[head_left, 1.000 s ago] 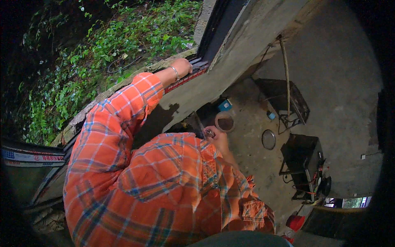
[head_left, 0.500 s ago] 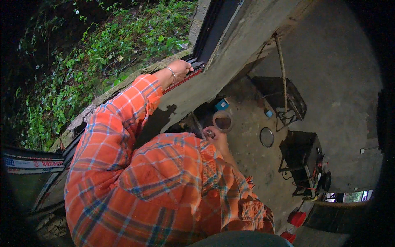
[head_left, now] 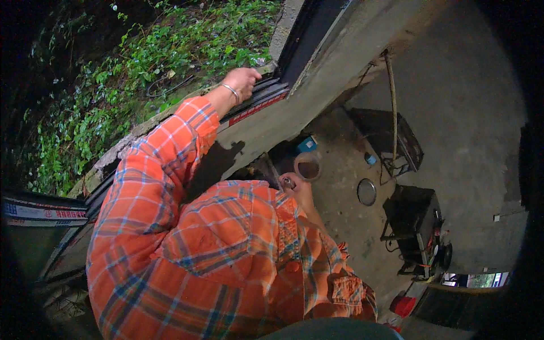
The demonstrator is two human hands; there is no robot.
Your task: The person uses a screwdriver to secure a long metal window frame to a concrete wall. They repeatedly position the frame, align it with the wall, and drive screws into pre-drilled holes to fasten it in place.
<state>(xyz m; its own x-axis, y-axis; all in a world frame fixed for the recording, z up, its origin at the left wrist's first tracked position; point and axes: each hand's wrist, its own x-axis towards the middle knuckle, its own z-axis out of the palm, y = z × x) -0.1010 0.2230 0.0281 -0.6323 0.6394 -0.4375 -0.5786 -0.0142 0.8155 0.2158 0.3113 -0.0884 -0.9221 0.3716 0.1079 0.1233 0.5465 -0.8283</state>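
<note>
Head view, looking down: a person in an orange plaid shirt (head_left: 215, 238) leans beside a window ledge. The left hand (head_left: 242, 83), with a silver bangle (head_left: 231, 92) at the wrist, is at the outer edge of the window track (head_left: 272, 89), near the corner where it meets the dark upright frame (head_left: 306, 37). Its fingers look curled; whether they pinch anything, I cannot tell. A red strip (head_left: 258, 110) lines the track's inner edge. Green plants (head_left: 170, 54) grow outside. The right hand (head_left: 301, 191), lower down, is curled around a small shiny object (head_left: 288, 182), too small to identify. Just beyond it on the floor (head_left: 343, 221) stands a round container (head_left: 307, 168), with a blue box (head_left: 307, 144) near its rim.
</note>
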